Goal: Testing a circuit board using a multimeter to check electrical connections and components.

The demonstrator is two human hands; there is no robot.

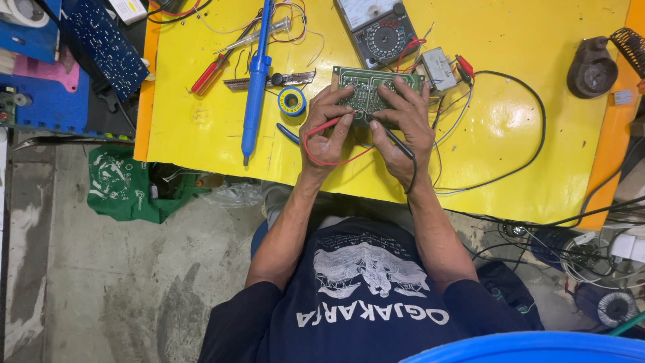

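A green circuit board (366, 84) lies on the yellow table (201, 128), and both of my hands rest on its near edge. My left hand (327, 128) holds a red test probe (330, 125) with its red lead looping below the hand. My right hand (405, 124) holds a black test probe (393, 138), tip toward the board, its black lead trailing past my wrist. An analogue multimeter (379, 30) lies just beyond the board.
A blue desoldering pump (256, 81), a red-handled screwdriver (209, 74), a roll of solder (292, 101) and a small transformer (440, 67) with red clips lie about the board. A black cable (531, 144) loops right. A soldering-iron stand (594, 64) sits far right; a green bag (124, 185) lies on the floor.
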